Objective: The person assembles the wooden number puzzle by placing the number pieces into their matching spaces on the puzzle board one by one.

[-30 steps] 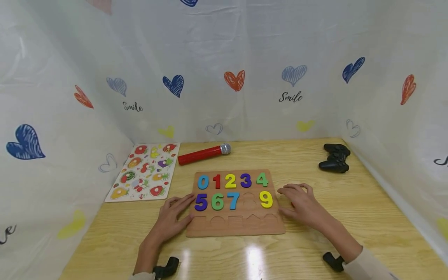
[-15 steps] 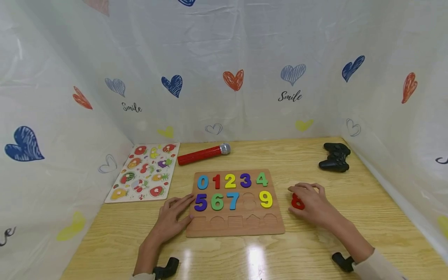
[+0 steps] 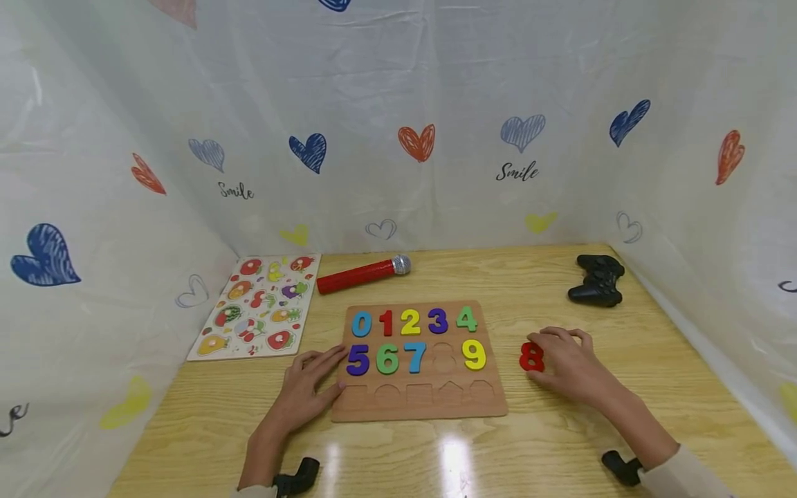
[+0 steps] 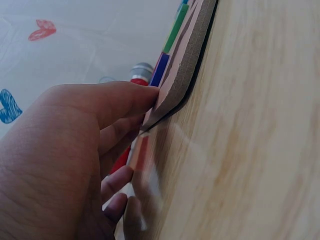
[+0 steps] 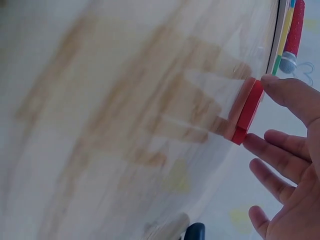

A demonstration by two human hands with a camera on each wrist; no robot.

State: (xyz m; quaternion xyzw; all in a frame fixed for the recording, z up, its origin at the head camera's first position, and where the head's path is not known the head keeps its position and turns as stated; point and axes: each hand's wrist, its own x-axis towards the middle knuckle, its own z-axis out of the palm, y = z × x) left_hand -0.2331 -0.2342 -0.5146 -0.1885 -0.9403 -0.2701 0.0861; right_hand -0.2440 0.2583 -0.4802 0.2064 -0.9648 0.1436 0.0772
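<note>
In the head view, a wooden number puzzle board (image 3: 373, 408) lies mid-table with coloured numbers in two rows; the recess between 7 and 9 is bare. My left hand (image 3: 306, 387) rests at the board's left edge, its thumb and extended fingers touching the side. The left wrist view shows the thumb (image 4: 135, 97) against the board's edge (image 4: 185, 65). Right of the board, a red number 8 (image 3: 532, 357) is at the table surface. My right hand (image 3: 569, 363) pinches it by its two ends between thumb and index finger, while its other fingers (image 5: 272, 180) spread free.
Behind the board lies a red toy microphone (image 3: 361, 275). A fruit puzzle board (image 3: 252, 308) is at the left back, and a black game controller (image 3: 596, 281) at the right back. A heart-printed curtain (image 3: 461, 200) borders the table (image 3: 498, 270) at the back and sides.
My right hand has moved right, away from the board's edge, and the red number 8, mostly covered before, now shows fully. The left hand and the board have stayed put.
</note>
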